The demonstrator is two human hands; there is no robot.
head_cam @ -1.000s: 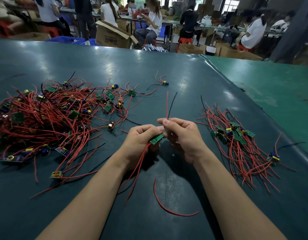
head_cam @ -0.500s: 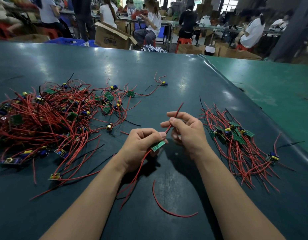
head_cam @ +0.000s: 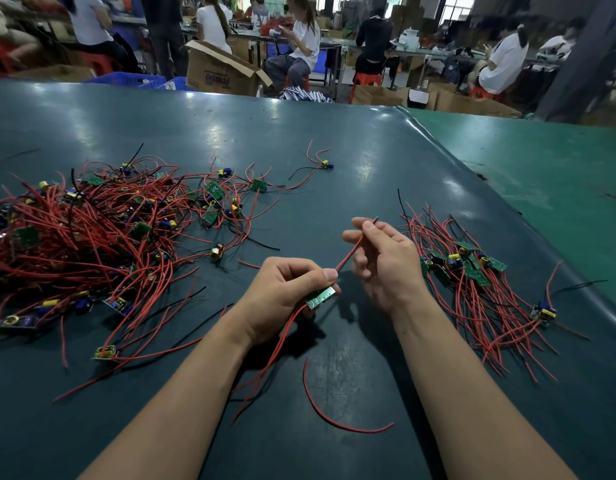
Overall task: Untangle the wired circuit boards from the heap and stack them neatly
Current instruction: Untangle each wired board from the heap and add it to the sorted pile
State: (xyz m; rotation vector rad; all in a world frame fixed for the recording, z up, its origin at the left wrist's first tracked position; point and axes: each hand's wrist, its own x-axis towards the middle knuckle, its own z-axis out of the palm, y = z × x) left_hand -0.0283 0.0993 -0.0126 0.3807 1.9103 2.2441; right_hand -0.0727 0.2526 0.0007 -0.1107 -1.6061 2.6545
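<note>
The left hand (head_cam: pixel 282 292) has its fingers (head_cam: pixel 329 274) curled around a small green circuit board (head_cam: pixel 319 297). The right hand (head_cam: pixel 382 265) pinches that board's red wire (head_cam: pixel 351 251) just beyond the left fingers. The tangled heap (head_cam: pixel 92 237) lies left of the fingers on the surface (head_cam: pixel 299 140), the sorted stack (head_cam: pixel 473 271) right. An open cardboard box (head_cam: pixel 220 71) stands beyond the surface; I cannot tell its contents.

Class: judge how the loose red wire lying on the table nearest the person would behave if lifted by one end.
The loose red wire would probably droop, since it already lies in a curve. It looks thin, so likely very light. Nothing is attached to it, so it should lift free of the table.
</note>
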